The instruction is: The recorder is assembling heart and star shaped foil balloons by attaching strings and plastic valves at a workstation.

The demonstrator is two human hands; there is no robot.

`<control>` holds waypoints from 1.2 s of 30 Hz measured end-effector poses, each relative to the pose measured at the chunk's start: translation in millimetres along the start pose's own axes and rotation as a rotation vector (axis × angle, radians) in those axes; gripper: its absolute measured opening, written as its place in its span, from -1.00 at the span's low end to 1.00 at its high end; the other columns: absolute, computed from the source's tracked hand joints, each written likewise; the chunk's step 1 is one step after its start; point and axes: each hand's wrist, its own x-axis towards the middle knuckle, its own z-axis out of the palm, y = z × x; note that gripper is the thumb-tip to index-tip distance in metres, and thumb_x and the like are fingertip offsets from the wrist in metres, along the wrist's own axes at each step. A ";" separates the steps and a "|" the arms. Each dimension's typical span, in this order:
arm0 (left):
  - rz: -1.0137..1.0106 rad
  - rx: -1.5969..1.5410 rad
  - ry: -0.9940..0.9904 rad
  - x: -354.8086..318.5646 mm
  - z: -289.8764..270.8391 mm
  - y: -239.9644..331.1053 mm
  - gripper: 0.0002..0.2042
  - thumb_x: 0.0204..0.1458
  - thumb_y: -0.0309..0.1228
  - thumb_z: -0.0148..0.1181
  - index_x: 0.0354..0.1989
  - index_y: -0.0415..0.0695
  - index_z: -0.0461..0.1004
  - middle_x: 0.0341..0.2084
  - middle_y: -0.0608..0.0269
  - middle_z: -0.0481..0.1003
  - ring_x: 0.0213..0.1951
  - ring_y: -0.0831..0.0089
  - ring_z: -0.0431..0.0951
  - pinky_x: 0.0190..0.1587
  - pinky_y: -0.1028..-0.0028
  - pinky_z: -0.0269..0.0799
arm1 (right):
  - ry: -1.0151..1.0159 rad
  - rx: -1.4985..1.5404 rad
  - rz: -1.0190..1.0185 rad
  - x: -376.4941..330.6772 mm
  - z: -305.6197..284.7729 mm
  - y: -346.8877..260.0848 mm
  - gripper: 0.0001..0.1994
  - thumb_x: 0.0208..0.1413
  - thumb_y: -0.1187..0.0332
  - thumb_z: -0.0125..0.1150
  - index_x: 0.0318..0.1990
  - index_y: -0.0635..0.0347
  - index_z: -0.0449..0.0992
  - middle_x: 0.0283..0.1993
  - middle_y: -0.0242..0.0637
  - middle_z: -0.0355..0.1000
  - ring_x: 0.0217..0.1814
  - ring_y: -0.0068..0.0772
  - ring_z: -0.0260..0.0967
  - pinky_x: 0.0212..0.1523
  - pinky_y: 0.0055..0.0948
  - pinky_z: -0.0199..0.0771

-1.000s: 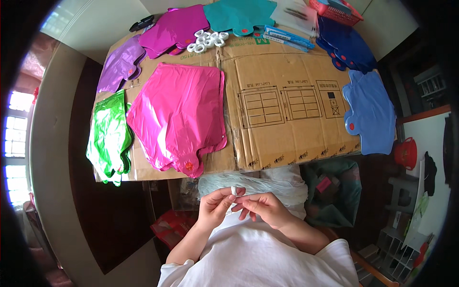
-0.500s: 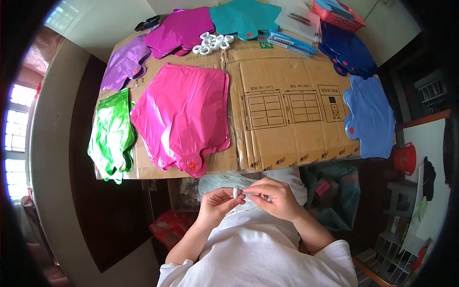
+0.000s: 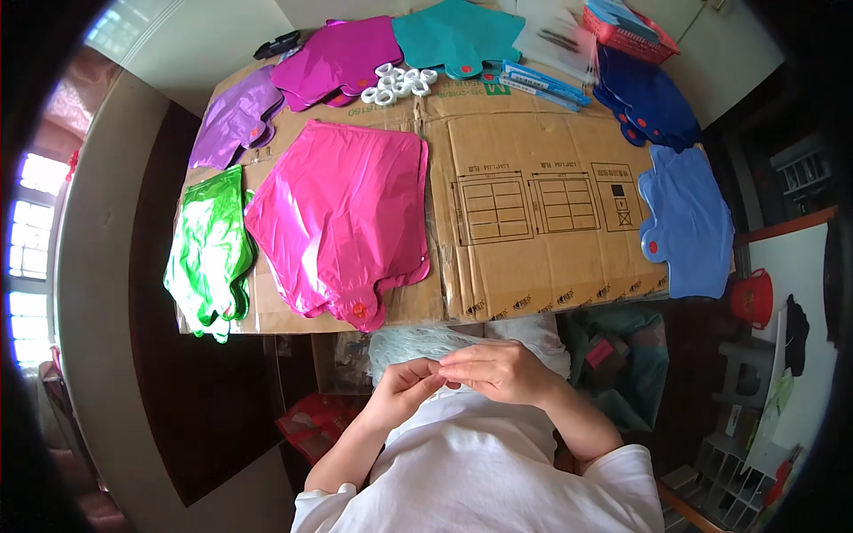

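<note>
You see flattened cardboard [image 3: 542, 191] covering table. Pink foil balloon [image 3: 342, 218] lies flat at centre-left, green one [image 3: 209, 253] beside it, light blue one [image 3: 689, 222] at right edge. White rings [image 3: 398, 83] cluster near teal balloon [image 3: 458, 34]. Red basket [image 3: 631, 31] sits far right.

A: What are the hands working on?
B: A pale, stringy bundle [image 3: 426, 342] is lying bunched in the lap, just below the worktop [image 3: 533, 178] edge.
A: Held how?
B: Fingers [image 3: 444, 377] of both hands are pinching something small; it is too hidden to identify.
</note>
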 end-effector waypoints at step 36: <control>0.351 0.082 0.219 0.3 1.8 25.6 -0.71 -0.16 -0.65 0.26 -0.37 -0.15 0.24 -0.41 0.23 0.50 -0.29 0.58 0.49 -0.26 0.60 0.29 | 0.065 -0.099 0.226 21.6 -21.2 -37.7 -0.93 -0.12 0.48 0.27 -0.43 0.24 0.52 -0.45 -0.24 0.46 -0.47 -0.29 0.42 -0.46 -0.43 0.41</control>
